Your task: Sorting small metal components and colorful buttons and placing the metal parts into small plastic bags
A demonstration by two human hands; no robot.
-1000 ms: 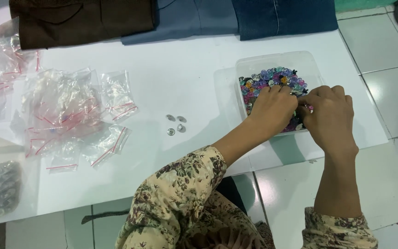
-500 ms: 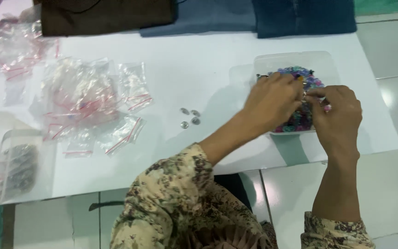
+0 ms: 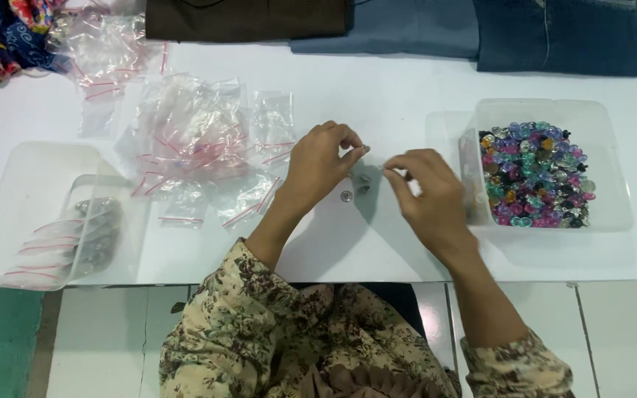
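My left hand (image 3: pixel 321 165) hovers over the middle of the white table (image 3: pixel 377 81), thumb and forefinger pinched on a tiny clear bead. My right hand (image 3: pixel 427 193) is close beside it, fingertips pinched together; what they hold is too small to tell. A few small grey beads (image 3: pixel 355 189) lie on the table just below and between the two hands. To the right stands a clear plastic tub (image 3: pixel 604 158) filled with colourful beads (image 3: pixel 534 174).
A heap of small clear zip bags with red strips (image 3: pixel 193 140) lies left of my hands. A clear tub (image 3: pixel 31 214) holding filled bags sits at the left edge. Folded brown and blue cloths (image 3: pixel 407 22) line the far edge.
Both hands have left the tub of colourful beads and moved left to the middle of the table, above the few grey beads.
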